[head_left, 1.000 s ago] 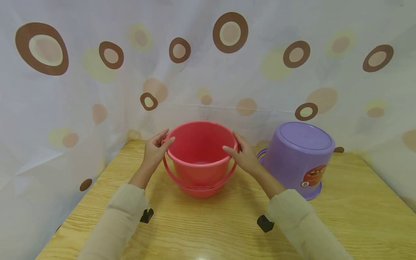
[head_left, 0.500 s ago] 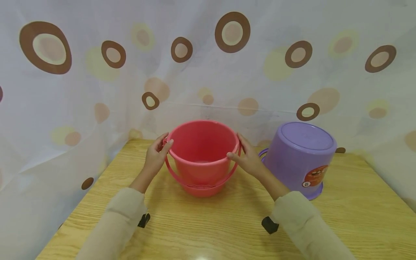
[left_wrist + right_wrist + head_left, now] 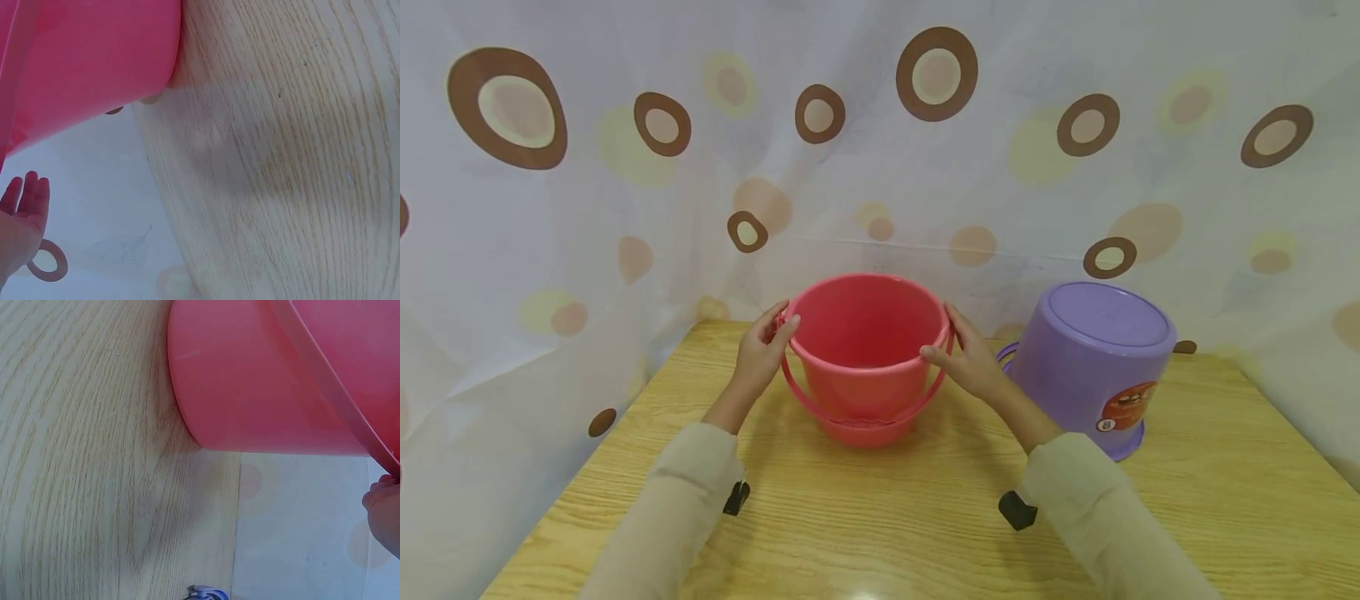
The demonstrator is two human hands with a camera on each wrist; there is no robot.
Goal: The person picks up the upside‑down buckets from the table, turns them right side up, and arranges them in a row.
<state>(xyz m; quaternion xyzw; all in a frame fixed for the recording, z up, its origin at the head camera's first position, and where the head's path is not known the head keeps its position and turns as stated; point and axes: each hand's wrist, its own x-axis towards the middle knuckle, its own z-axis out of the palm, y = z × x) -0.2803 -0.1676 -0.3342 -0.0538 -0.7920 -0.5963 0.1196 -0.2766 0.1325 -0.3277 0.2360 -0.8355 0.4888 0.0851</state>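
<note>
A red plastic bucket [image 3: 865, 392] stands mouth up near the back of the wooden table, its handle [image 3: 868, 423] hanging down at the front. My left hand [image 3: 762, 346] holds the left side of its rim, thumb over the edge and fingers outside. On the opposite side my right hand [image 3: 970, 357] grips the rim likewise, fingertips partly hidden behind it. Both wrist views show the bucket's wall and base edge close to the tabletop; whether the base touches the wood I cannot tell. Right of it, a purple bucket [image 3: 1086, 375] sits upside down with a red label.
Wood-grained table [image 3: 865, 517] runs beneath everything. Behind and to the left hangs a white cloth [image 3: 880, 183] printed with brown rings and pale dots. A black object [image 3: 1017, 510] shows beside the right cuff, and a similar black piece [image 3: 737, 497] beside the left cuff.
Over the last half second the red bucket has shifted slightly away from me, both hands keeping their hold on the rim. The purple bucket stays where it was.
</note>
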